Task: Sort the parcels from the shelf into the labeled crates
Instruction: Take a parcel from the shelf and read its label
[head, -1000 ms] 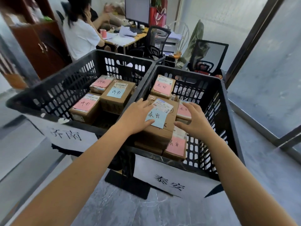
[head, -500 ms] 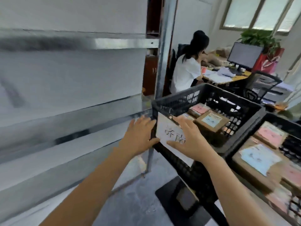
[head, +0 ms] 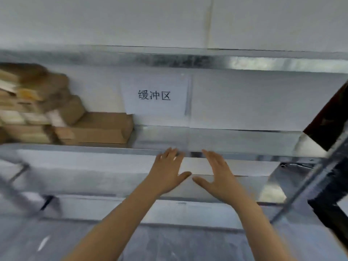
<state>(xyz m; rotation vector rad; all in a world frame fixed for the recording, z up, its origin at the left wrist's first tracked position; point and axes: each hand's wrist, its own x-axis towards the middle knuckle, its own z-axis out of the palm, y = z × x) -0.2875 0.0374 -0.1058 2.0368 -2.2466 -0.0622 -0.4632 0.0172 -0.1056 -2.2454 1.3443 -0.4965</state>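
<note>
I face a metal shelf (head: 216, 140). A blurred heap of brown cardboard parcels (head: 37, 106) lies on its left end, and a flat parcel (head: 98, 129) is the nearest one to the middle. My left hand (head: 167, 170) and my right hand (head: 218, 174) are held out side by side in front of the shelf's front edge, palms forward, fingers spread, holding nothing. Both hands are well to the right of the parcels. The crates are almost out of view.
A white paper sign (head: 154, 96) with black characters hangs on the back wall of the shelf. Lower shelf boards (head: 113, 178) run below my hands. A dark edge of a crate (head: 331, 202) shows at the right. Grey floor (head: 169, 245) lies below.
My view has swung left from the black crates to the shelf. Both hands left the parcel in the right crate and now hover empty before the shelf edge.
</note>
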